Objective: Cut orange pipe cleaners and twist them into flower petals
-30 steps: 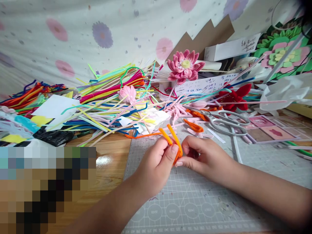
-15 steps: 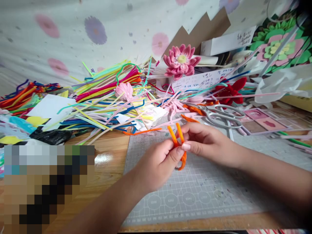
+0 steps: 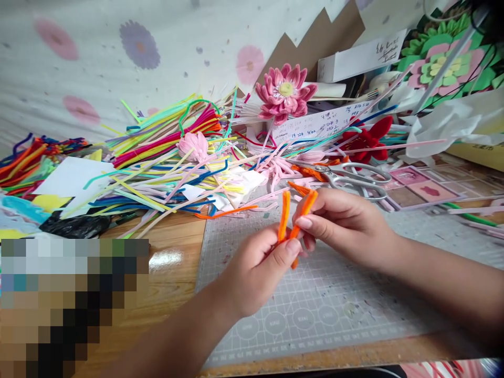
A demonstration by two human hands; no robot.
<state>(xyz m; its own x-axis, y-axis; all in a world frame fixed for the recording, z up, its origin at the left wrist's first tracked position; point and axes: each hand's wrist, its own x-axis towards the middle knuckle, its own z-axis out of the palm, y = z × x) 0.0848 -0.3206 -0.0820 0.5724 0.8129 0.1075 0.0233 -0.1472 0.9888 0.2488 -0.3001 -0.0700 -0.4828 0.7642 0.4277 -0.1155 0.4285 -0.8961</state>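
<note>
An orange pipe cleaner (image 3: 284,214) is bent so that two ends stick up in a V, with a short piece showing below the fingers. My left hand (image 3: 263,262) is closed on its lower part, thumb pressed over the bend. With thumb and forefinger, my right hand (image 3: 338,223) pinches the right-hand end. Both hands are held above the grey cutting mat (image 3: 315,299). Just behind the right hand lie more orange pipe cleaner pieces (image 3: 299,188) and silver-handled scissors (image 3: 354,176). My fingers hide the middle of the held piece.
Heaps of coloured pipe cleaners (image 3: 157,152) fill the back left. A pink pipe-cleaner flower (image 3: 285,90) stands at the back, and a red one (image 3: 368,140) lies right of it. A white box (image 3: 362,55) and crumpled white paper (image 3: 441,126) are at back right.
The two upright ends have spread apart, the right one now leaning right in my right hand's pinch. Less of the orange loop shows beneath my fingers. The whole view has shifted slightly.
</note>
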